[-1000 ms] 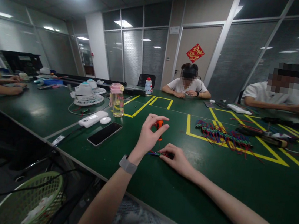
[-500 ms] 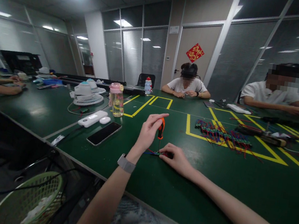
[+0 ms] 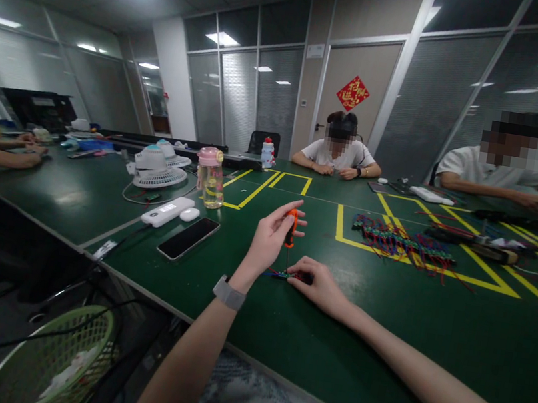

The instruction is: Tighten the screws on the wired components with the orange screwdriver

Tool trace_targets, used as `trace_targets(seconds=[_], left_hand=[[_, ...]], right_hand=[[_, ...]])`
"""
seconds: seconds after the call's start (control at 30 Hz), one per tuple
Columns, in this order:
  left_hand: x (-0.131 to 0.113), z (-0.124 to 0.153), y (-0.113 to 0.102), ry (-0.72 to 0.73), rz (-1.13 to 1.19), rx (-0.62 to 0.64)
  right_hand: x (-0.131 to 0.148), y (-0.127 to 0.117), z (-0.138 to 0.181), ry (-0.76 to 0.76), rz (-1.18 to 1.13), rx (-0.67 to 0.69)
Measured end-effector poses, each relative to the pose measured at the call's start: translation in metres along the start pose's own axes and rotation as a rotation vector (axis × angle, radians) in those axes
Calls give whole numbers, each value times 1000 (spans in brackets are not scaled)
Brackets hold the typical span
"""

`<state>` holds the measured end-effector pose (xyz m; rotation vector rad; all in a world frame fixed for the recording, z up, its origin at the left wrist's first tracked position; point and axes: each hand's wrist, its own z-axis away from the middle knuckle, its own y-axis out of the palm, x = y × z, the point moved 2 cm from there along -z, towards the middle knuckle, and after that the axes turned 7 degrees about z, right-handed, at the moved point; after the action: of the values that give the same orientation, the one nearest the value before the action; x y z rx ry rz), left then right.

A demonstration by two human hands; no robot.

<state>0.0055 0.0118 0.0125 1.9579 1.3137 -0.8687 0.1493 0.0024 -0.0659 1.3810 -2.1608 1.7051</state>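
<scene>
1. Glass partitions [image 3: 238,99] surround a green table [image 3: 316,357]; a small wired board [image 3: 283,276] lies toward its near edge.
2. The left hand [image 3: 267,243] pinches an orange-handled screwdriver [image 3: 291,230], some fingers spread, its shaft nearly upright over the board; tip contact is too small to tell.
3. The right hand [image 3: 316,285] pinches the board's right end.
4. The tip could skid into the wires if the handle tilts or the right pinch loosens.
5. A red sign [image 3: 352,93] bears gold characters, the top one seemingly 招; I can read no brand.
</scene>
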Motion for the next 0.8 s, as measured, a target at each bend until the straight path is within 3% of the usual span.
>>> trace_targets(seconds=[0.2, 0.4, 0.57, 0.73, 0.8], left_hand=[[-4, 0, -4, 126, -236, -112], [0, 0, -1, 19, 6, -32], [-5, 0, -4, 119, -250, -108], [-1, -1, -2, 21, 13, -24], [0, -1, -2, 20, 8, -45]], right_hand=[[-2, 1, 0, -12, 0, -3], [-4, 2, 0, -22, -4, -1], [-2, 1, 0, -14, -1, -1], [-1, 0, 0, -9, -2, 6], [-1, 0, 0, -12, -7, 6]])
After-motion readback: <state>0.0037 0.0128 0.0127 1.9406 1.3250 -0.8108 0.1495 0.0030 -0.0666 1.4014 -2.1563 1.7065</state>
